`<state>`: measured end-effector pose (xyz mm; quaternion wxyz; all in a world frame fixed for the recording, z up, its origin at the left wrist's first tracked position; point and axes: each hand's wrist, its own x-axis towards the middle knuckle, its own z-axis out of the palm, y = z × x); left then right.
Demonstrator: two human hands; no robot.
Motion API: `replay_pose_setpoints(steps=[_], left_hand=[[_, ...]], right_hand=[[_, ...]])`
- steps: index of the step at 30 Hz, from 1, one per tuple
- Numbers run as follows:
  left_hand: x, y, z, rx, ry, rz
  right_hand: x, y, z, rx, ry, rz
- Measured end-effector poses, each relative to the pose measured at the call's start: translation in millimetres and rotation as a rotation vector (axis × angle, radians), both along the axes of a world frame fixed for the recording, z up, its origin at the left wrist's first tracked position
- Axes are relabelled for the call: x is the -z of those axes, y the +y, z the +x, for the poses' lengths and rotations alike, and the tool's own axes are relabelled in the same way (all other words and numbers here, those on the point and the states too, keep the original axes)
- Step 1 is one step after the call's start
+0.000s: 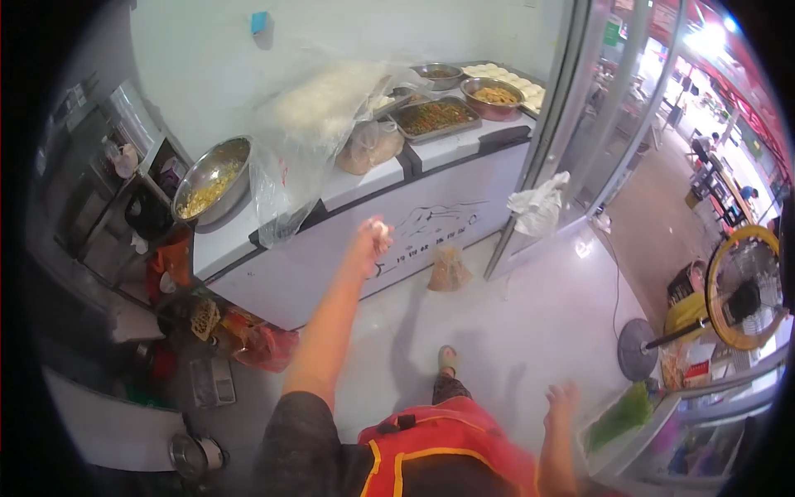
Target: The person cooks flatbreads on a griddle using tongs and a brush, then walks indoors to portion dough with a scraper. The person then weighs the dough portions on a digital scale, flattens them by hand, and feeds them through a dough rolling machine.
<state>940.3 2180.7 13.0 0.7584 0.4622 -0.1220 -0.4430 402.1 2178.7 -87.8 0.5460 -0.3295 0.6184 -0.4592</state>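
Note:
My left hand (375, 240) is stretched forward at the centre, its fingers closed round a small whitish thing (379, 227) that I cannot make out. It is in front of the white counter (331, 248), below a plastic-wrapped bundle (370, 147) on the counter top. Low on the right, my right hand (562, 398) hangs over the floor with its fingers apart and nothing in it. A red apron (447, 422) with yellow edging covers my front.
On the counter stand a metal bowl of yellow food (213, 180), a tray of chopped filling (436, 118) and a bowl (493, 98). A broom (448, 270) leans against the counter. A fan (745, 288) stands right, near a glass door; bags (257, 338) lie left.

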Motion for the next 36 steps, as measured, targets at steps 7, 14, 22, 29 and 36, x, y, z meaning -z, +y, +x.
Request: replay_pose_setpoints(steps=[7, 14, 22, 29, 36], left_hand=[[-63, -127, 102, 0.011, -0.154, 0.027], [-3, -159, 36, 0.542, -0.555, 0.392], [97, -167, -142, 1.539, -0.388, 0.526], [156, -87, -242, 2.092, -0.286, 0.345], [144, 10, -365, 2.314, -0.099, 0.462]], right_hand=[[0, -141, 111, -0.149, -0.032, 0.016], [-37, -184, 178, -0.212, 0.039, -0.103], [-9, -1, 132, 0.385, 0.386, -0.040], [16, 231, 156, 1.082, 0.440, 0.333], [64, 344, 140, 1.363, 0.547, 0.370]])
